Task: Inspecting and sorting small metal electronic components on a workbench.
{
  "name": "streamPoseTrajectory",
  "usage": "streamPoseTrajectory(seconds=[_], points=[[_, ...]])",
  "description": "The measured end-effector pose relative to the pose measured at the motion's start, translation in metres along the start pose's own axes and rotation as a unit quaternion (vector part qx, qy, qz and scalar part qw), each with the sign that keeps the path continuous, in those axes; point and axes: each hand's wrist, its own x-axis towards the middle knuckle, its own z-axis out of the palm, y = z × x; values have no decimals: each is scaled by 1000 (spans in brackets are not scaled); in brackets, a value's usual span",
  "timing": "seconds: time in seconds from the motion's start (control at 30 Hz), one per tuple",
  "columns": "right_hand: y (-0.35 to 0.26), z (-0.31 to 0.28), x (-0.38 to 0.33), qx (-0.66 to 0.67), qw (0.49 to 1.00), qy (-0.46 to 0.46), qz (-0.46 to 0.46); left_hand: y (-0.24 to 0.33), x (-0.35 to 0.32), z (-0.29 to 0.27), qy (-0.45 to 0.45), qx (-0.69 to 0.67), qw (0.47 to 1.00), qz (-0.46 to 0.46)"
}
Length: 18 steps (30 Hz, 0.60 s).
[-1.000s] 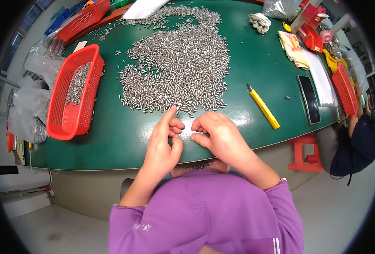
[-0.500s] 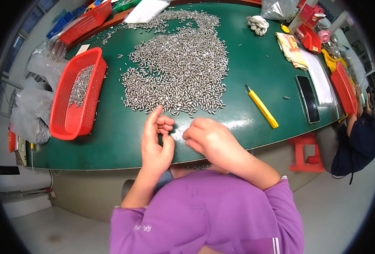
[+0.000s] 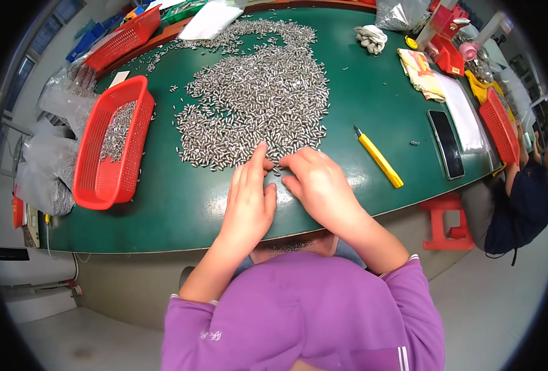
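A broad pile of small silvery metal pins [image 3: 261, 93] is spread over the green table [image 3: 360, 80]. At its near edge, my left hand [image 3: 249, 191] rests with fingers stretched forward and the thumb apart. Facing it, my right hand [image 3: 320, 185] reaches in with bent fingers, thumb apart from them, fingertips touching the nearest pins. A few loose pins lie in the gap between both hands. Below the table edge, a pinkish basket [image 3: 329, 245] holding similar pins sits at my lap, partly hidden by my body.
On the left stands a red plastic basket [image 3: 94, 201] partly filled with pins, with clear bags [image 3: 45, 154] beside it. To the right lie a yellow utility knife [image 3: 380, 161], a phone [image 3: 447, 145] and a folded cloth [image 3: 421, 74]. White gloves [image 3: 371, 39] lie farther back; another person [image 3: 518, 204] is at far right.
Both hands have moved forward from the bare table to the pile's near edge. My left hand's curled fingers have straightened, and more of the lap basket shows.
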Motion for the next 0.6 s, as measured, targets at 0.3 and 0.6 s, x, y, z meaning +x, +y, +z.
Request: streamPoseTrajectory(seconds=[0.3, 0.6], points=[[0, 1, -11, 53, 996, -66, -7, 4, -9, -4, -37, -63, 996, -44], [0, -1, -18, 90, 993, -64, -29, 2, -16, -4, -27, -89, 995, -40]])
